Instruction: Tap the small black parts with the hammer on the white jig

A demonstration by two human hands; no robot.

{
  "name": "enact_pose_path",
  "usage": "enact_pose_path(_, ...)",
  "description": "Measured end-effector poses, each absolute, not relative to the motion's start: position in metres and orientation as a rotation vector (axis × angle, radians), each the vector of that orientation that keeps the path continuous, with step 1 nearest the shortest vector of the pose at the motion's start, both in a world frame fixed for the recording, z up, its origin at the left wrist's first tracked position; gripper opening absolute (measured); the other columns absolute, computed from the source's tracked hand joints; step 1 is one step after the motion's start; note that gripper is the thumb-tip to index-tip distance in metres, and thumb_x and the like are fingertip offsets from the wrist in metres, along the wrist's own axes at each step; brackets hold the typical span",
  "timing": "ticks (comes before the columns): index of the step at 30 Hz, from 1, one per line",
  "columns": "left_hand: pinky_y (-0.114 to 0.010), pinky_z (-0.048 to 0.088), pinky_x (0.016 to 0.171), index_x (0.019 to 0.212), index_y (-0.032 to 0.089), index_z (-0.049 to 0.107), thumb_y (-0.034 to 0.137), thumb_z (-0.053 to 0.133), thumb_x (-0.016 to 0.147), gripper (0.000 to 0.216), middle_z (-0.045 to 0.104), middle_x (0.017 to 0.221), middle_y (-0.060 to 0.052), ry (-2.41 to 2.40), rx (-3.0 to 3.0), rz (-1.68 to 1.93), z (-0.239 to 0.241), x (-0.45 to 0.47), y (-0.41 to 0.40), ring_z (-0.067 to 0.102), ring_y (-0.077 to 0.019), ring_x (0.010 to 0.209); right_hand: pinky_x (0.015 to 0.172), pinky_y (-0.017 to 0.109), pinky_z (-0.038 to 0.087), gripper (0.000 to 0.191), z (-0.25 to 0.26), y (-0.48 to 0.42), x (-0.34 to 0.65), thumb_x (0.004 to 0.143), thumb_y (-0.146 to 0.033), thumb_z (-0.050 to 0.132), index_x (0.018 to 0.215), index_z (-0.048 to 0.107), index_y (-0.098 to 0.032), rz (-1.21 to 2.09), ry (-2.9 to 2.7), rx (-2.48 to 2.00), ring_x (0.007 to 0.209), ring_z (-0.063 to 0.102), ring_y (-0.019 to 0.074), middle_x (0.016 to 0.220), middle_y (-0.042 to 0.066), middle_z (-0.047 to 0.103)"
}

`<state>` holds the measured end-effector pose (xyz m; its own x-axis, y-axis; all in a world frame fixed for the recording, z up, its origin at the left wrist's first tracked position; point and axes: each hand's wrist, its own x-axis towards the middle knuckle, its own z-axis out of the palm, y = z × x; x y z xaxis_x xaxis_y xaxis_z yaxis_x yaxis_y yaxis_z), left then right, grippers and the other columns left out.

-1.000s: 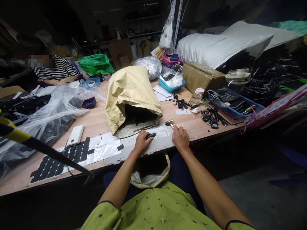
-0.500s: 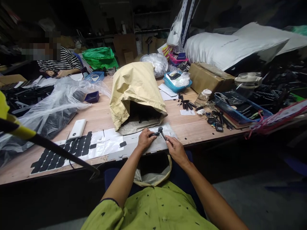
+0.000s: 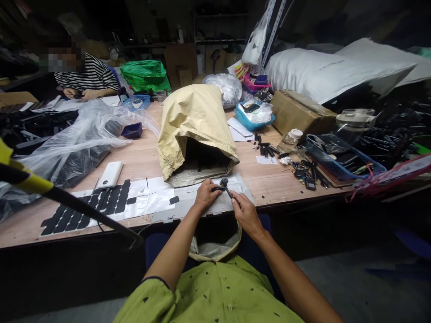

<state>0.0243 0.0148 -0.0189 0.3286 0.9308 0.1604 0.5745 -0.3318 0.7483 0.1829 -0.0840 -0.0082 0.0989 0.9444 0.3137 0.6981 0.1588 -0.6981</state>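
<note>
1. Swung leftward since a second ago, the hammer (image 3: 224, 182) is at the black piece (image 3: 218, 188), below frame centre, apparently mid-tapping.
2. Left hand (image 3: 204, 197) pinches the piece in its fingers; right hand (image 3: 247, 215) grips the hammer; another tap would call for steadiness.
3. Beyond, a cream bag (image 3: 198, 112) gapes.

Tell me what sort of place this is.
Probably a small hand-assembly workshop: a long wooden worktable, rows of flat black pads laid out on it, and a small hammer-like tool in the right hand.
</note>
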Motion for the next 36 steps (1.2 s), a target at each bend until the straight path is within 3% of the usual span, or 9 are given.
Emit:
enact_pose_path(5, -0.029, 0.048, 0.077, 0.091, 0.027, 0.079, 0.027, 0.073, 0.080, 0.012, 0.056, 0.081, 0.000, 1.321, 2.021, 0.804, -0.020, 0.026, 0.015, 0.056, -0.0156, 0.080, 0.088, 0.034, 0.054, 0.039, -0.018, -0.081, 0.189, 0.093, -0.024, 0.041, 0.119, 0.070, -0.022, 0.374, -1.705, -1.627, 0.097, 0.065, 0.0207, 0.102, 0.008, 0.071)
enact_pose_path(14, -0.031, 0.050, 0.078, 0.089, 0.026, 0.080, 0.024, 0.078, 0.072, 0.018, 0.060, 0.087, -0.001, 1.284, 1.993, 0.772, -0.016, 0.026, 0.015, 0.059, -0.0183, 0.085, 0.064, 0.029, 0.039, 0.037, -0.010, -0.040, 0.264, 0.088, -0.015, 0.048, 0.117, 0.071, -0.021, -0.084, -1.582, -2.323, 0.080, 0.055, 0.0200, 0.091, 0.009, 0.062)
enact_pose_path(19, -0.035, 0.048, 0.086, 0.083, 0.026, 0.080, 0.024, 0.082, 0.067, 0.015, 0.062, 0.090, -0.003, 1.182, 2.075, 0.661, -0.005, 0.021, 0.012, 0.057, -0.0216, 0.093, 0.062, 0.030, 0.034, 0.036, -0.018, -0.028, 0.261, 0.091, -0.015, 0.046, 0.119, 0.068, -0.016, -0.338, -1.626, -2.345, 0.082, 0.052, 0.0215, 0.091, 0.011, 0.057)
enact_pose_path(30, -0.050, 0.044, 0.099, 0.089, 0.027, 0.078, 0.026, 0.088, 0.060, 0.031, 0.057, 0.132, -0.009, 1.042, 2.404, 0.647, -0.017, -0.024, -0.081, 0.050, -0.0324, 0.118, 0.059, 0.030, 0.032, 0.034, -0.029, -0.028, 0.259, 0.091, -0.016, 0.045, 0.116, 0.068, -0.015, -0.543, -1.641, -2.328, 0.081, 0.051, 0.0230, 0.087, 0.012, 0.057)
enact_pose_path(33, -0.048, 0.047, 0.096, 0.097, 0.025, 0.076, 0.030, 0.086, 0.063, 0.035, 0.061, 0.124, -0.010, 1.079, 2.379, 0.770, -0.017, -0.021, -0.067, 0.054, -0.0311, 0.114, 0.059, 0.029, 0.032, 0.033, -0.032, -0.028, 0.260, 0.090, -0.017, 0.047, 0.117, 0.067, -0.015, -0.544, -1.641, -2.329, 0.081, 0.051, 0.0221, 0.087, 0.011, 0.056)
enact_pose_path(36, -0.042, 0.051, 0.091, 0.103, 0.024, 0.073, 0.029, 0.073, 0.078, 0.025, 0.066, 0.106, -0.008, 1.303, 2.209, 0.935, -0.008, -0.010, -0.021, 0.060, -0.0255, 0.103, 0.060, 0.029, 0.033, 0.032, -0.034, -0.027, 0.260, 0.091, -0.018, 0.047, 0.117, 0.066, -0.015, -0.524, -1.641, -2.327, 0.081, 0.051, 0.0217, 0.088, 0.011, 0.056)
